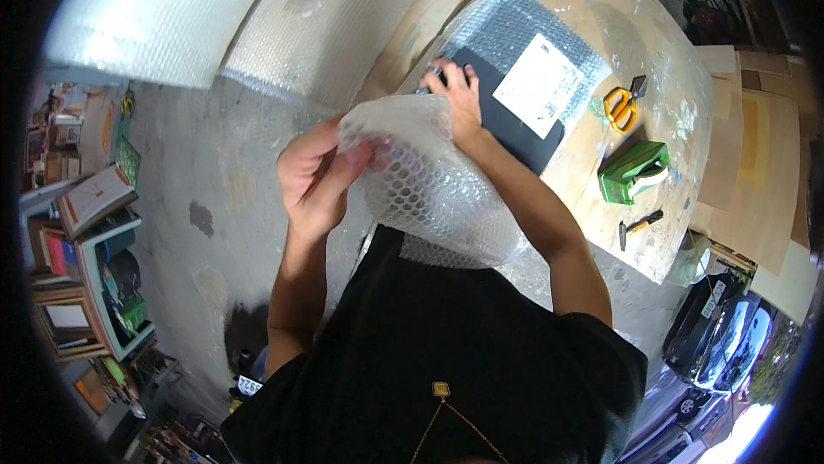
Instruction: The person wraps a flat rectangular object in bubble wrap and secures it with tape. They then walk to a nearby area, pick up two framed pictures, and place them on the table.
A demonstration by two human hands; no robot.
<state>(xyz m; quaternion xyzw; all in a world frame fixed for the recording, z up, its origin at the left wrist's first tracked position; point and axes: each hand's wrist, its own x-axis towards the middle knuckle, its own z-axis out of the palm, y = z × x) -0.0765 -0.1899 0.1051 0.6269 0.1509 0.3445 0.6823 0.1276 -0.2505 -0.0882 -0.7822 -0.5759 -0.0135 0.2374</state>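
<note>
My left hand (pixel 318 174) pinches the edge of a loose sheet of clear bubble wrap (pixel 446 185), thumb over it, in front of my body. The sheet hangs toward my shirt and partly covers my right forearm. My right hand (pixel 459 103) lies with fingers apart on a flat black panel (pixel 517 136) at the edge of the table. Its thumb side is at the panel's left edge, where details are hard to make out. Under the panel is a larger piece of bubble wrap (pixel 506 13). A white printed sheet (pixel 539 84) lies on the panel.
On the wooden table (pixel 601 224) to the right are orange-handled scissors (pixel 620 109), a green tape dispenser (pixel 633 174) and a yellow-black cutter (pixel 642 223). A large bubble wrap roll (pixel 154 13) stands at the far left. Shelves with frames (pixel 112 275) line the left side.
</note>
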